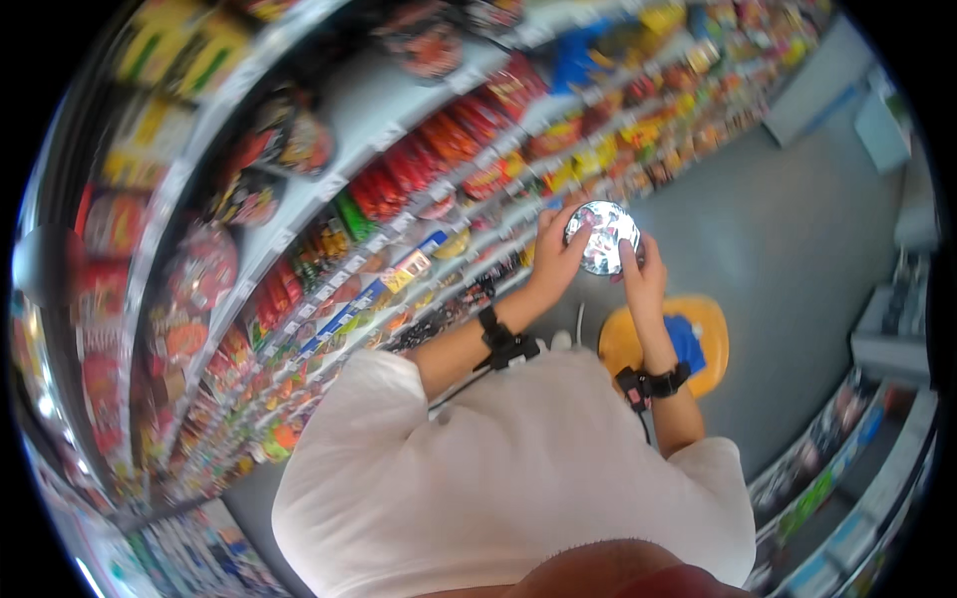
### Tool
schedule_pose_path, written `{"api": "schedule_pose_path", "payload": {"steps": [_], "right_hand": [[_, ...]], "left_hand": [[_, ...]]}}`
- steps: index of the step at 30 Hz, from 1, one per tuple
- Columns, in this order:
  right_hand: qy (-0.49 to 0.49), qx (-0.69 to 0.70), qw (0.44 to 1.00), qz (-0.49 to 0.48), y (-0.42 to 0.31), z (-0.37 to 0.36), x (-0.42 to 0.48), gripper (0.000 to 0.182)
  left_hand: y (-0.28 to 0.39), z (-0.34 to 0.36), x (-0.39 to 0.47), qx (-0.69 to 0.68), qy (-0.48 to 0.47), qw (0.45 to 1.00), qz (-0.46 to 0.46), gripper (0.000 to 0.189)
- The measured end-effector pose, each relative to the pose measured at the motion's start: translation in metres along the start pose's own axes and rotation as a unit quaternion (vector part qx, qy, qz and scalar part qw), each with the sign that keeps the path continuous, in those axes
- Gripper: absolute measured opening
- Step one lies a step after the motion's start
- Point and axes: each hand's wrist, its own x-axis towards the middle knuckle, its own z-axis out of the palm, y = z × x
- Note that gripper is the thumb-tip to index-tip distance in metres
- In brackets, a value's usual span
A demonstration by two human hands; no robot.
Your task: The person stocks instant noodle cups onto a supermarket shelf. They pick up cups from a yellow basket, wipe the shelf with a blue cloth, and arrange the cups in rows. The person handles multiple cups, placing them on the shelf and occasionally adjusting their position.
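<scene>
Between my two hands is a round package [604, 243] with a glossy top that throws back bright light, so what is printed on it or lies inside cannot be made out. My left hand [555, 250] grips its left edge, the thumb over the top. On the opposite edge, my right hand [644, 273] holds it with the thumb pressed on the surface. The package is held in front of my chest, over the grey floor [748, 217]. Each forearm wears a black strap with a small device, one on the left [508, 344] and one on the right [658, 383].
Tiered store shelves [448, 187] with many bagged and boxed foods run along the left, close to my left arm. A yellow stool [714, 329] bearing a blue item [684, 340] stands below my right forearm. More shelving [837, 478] curves along the lower right.
</scene>
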Motion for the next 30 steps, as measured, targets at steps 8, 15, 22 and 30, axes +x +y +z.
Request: {"api": "schedule_pose_path", "payload": {"steps": [8, 15, 22, 30], "right_hand": [[-0.165, 0.167, 0.949, -0.21, -0.202, 0.128, 0.025, 0.035], [-0.162, 0.148, 0.936, -0.276, -0.247, 0.215, 0.051, 0.037], [-0.185, 0.255, 0.94, -0.128, -0.221, 0.248, 0.082, 0.041], [-0.145, 0.255, 0.946, -0.135, -0.246, 0.263, 0.076, 0.042]], "left_hand": [[0.123, -0.14, 0.035, -0.139, 0.203, 0.943, 0.223, 0.057], [0.141, -0.204, 0.074, 0.055, 0.274, 0.922, 0.27, 0.058], [0.137, -0.215, 0.087, 0.142, 0.265, 0.91, 0.286, 0.054], [0.128, -0.218, 0.072, 0.17, 0.225, 0.917, 0.28, 0.052]]}}
